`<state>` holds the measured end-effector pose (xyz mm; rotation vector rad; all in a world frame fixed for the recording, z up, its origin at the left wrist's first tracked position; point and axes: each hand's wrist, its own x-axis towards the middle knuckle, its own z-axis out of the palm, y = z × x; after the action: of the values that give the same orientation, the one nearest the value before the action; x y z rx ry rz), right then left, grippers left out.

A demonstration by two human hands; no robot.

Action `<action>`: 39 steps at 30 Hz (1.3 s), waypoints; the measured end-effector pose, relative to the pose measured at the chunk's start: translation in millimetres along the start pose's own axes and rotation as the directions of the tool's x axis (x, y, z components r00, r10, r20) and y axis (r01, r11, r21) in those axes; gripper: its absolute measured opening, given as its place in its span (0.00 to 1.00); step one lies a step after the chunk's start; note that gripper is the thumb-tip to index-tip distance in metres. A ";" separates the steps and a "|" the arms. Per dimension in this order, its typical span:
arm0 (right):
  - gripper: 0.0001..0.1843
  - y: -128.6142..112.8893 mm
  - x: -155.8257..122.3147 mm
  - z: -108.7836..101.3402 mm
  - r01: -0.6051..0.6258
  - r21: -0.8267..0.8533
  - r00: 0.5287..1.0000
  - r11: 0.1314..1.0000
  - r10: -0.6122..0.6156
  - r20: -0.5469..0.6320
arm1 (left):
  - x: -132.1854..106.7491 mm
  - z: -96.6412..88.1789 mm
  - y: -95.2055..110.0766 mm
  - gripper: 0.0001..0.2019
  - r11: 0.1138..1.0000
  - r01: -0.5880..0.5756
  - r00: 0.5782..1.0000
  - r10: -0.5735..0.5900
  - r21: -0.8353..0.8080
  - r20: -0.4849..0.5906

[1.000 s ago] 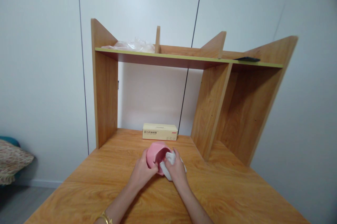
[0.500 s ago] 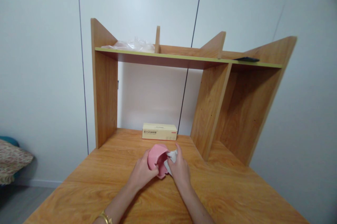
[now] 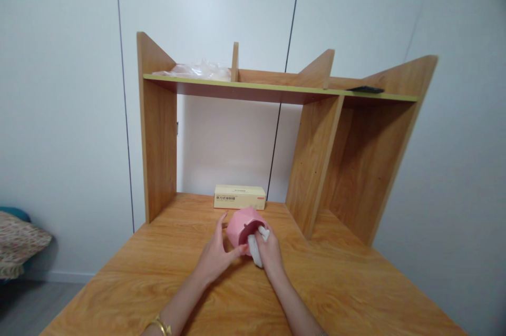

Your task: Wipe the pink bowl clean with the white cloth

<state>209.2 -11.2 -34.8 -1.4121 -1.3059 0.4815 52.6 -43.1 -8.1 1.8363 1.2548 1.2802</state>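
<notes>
Over the wooden desk (image 3: 332, 283), before the cling-film box (image 3: 239, 200), the pink faceted bowl (image 3: 238, 223) had just turned, probably offering a fresh patch to the white cloth (image 3: 255, 253) our right hand (image 3: 271, 252) gripped at its mouth; our left hand (image 3: 214, 258) had loosened, spread wide, thumb by the rim

box (image 3: 239, 199) on desk (image 3: 336, 283), behind bowl (image 3: 237, 226); bag (image 3: 203, 70) on shelf (image 3: 256, 92), left.
</notes>
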 end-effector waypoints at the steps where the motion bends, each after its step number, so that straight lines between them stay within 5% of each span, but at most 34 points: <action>1: 0.23 2.0 1.0 1.9 0.002 0.054 1.000 0.999 -0.002 0.008 | -0.2 3.1 -2.1 0.43 0.998 -0.042 0.999 0.043 -0.036 0.014; 6: 0.26 1.6 1.4 6.0 -0.008 0.001 1.000 1.000 0.008 -0.014 | 1.4 10.6 -10.1 0.36 0.985 -0.113 0.993 0.118 -0.130 0.032; 16: 0.36 -28.7 -6.0 -18.4 0.101 -0.559 0.995 0.823 -0.074 0.069 | 1.7 -5.4 -1.8 0.30 0.980 0.002 1.000 0.001 0.199 -0.016; 22: 0.33 -16.9 -5.7 -13.8 0.096 -0.417 0.994 0.904 -0.064 0.090 | -0.2 -8.7 0.6 0.34 0.981 -0.070 0.997 0.063 0.183 0.044; 30: 0.26 4.2 -0.6 6.2 0.055 -0.082 0.998 0.995 -0.058 -0.031 | 2.0 8.9 -8.5 0.45 0.989 -0.073 0.997 0.075 -0.129 0.012; 34: 0.28 -1.1 -2.5 6.0 0.039 -0.164 0.999 0.986 -0.042 -0.018 | 1.4 8.5 -6.6 0.38 0.991 -0.088 0.996 0.087 -0.096 -0.008; 39: 0.34 -20.1 -5.4 -9.7 0.047 -0.513 0.999 0.857 -0.026 0.047 | 1.8 -2.2 0.2 0.35 0.996 -0.035 0.999 0.037 0.087 -0.028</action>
<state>207.0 -24.3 -16.1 -1.8181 -1.5635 0.1285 50.8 -41.7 -6.4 1.9152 1.3168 1.2948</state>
